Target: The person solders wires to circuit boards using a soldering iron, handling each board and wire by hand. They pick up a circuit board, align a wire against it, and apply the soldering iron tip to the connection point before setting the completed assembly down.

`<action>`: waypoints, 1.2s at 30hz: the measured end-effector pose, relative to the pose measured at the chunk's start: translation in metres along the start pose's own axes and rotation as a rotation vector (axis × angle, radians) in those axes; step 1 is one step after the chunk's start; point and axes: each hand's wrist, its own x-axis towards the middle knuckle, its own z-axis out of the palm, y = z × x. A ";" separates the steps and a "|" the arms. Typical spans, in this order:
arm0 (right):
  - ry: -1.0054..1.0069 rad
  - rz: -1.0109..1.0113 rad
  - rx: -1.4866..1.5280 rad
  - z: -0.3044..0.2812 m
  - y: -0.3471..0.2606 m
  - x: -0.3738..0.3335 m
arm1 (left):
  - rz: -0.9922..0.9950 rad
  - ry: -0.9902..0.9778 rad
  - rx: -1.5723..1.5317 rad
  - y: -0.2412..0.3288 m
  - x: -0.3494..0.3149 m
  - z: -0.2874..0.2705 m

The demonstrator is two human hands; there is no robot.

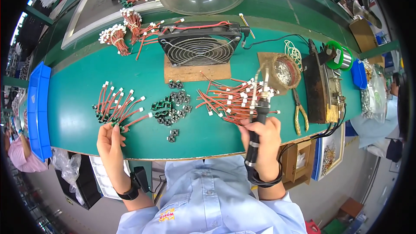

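My left hand (111, 143) is closed at the mat's near left, its thumb and fingertips pinching a small green circuit board (115, 124) with a red-and-black wire lead. It sits at the near edge of a group of wired boards (113, 106) with white connectors. My right hand (265, 141) is wrapped round the black handle of a soldering iron (261, 109), which points away from me over a heap of loose wire leads (232, 102); its tip is hard to make out. Between the hands lies a cluster of small bare boards (173, 108), black and green.
A black fan (199, 47) stands on a wooden board behind the cluster. Right of the leads are a round tin (284, 73), pliers (299, 115), a soldering station (318, 89) and a solder spool (340, 56). Bundled leads (116, 39) lie far left; a blue bin (39, 112) edges the table.
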 end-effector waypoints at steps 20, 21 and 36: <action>0.138 0.068 0.318 0.012 -0.005 -0.002 | 0.476 -0.311 0.708 0.026 -0.046 0.087; 0.124 0.089 0.377 0.012 -0.007 -0.002 | 0.576 -0.368 0.715 0.027 -0.044 0.091; -0.227 0.233 0.697 -0.018 -0.037 -0.013 | 0.990 -0.584 0.436 0.050 -0.052 0.120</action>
